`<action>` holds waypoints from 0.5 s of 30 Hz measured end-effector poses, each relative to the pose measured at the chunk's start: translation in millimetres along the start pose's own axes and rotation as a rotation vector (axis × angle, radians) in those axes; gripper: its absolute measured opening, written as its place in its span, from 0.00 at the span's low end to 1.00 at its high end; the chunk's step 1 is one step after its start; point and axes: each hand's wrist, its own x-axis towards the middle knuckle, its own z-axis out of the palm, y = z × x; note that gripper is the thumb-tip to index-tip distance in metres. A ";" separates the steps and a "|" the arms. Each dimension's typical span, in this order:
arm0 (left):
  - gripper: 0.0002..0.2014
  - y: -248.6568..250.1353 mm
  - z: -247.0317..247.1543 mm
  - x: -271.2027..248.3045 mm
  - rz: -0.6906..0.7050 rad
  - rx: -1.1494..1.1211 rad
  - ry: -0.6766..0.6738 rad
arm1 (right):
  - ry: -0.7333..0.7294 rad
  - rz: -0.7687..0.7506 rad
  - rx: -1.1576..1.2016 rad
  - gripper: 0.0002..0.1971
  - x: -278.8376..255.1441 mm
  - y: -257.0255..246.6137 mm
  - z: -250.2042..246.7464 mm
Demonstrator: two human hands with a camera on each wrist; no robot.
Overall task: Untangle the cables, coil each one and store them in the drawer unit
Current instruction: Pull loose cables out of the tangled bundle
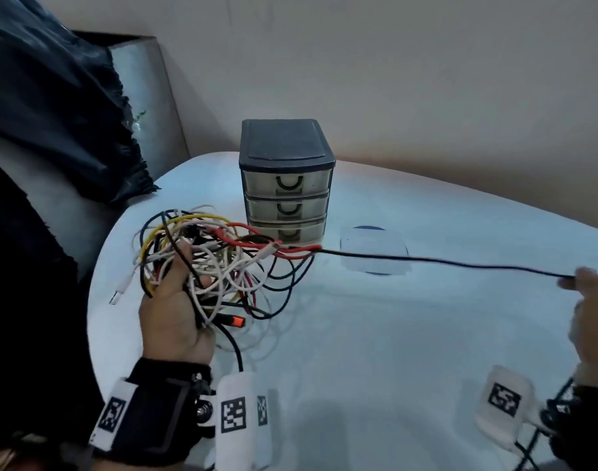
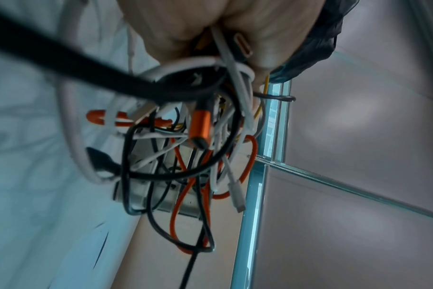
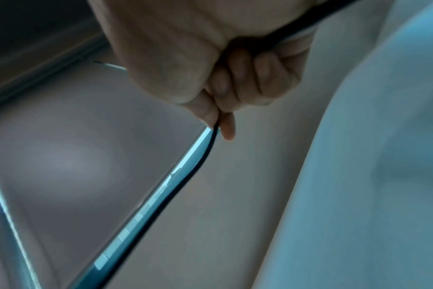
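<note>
Untangling step: cable bundle (image 1: 202, 260) gripped by left hand (image 1: 175, 321); black cable (image 1: 443, 261) pinched, stretched rightward by right hand (image 1: 593, 317). Next: probably freed end pulled out.

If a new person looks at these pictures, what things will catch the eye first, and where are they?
First, the tangle of cables, white, black, red and yellow, gripped in the left hand above the white table. Next, one black cable stretched tight to the right hand, whose fingers pinch it. Behind the tangle stands the small drawer unit, all three drawers closed.
</note>
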 end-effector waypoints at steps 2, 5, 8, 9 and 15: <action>0.17 -3.3 3.1 -3.8 -0.009 0.015 -0.046 | 0.114 -0.107 -0.324 0.18 -2.0 3.5 10.1; 0.13 -11.9 10.9 -12.8 -0.036 0.012 -0.097 | -0.051 -0.211 -0.461 0.23 -43.9 -35.1 54.5; 0.12 -20.3 17.1 -19.2 -0.046 0.000 -0.127 | -0.354 -0.437 -0.454 0.33 -90.3 -68.6 91.4; 0.14 -22.2 17.5 -20.4 -0.041 0.003 -0.126 | -0.529 -0.401 -0.386 0.34 -104.7 -79.7 101.2; 0.17 -16.7 12.0 -15.7 -0.037 0.023 -0.135 | -0.661 -0.370 0.050 0.12 -121.8 -96.9 115.9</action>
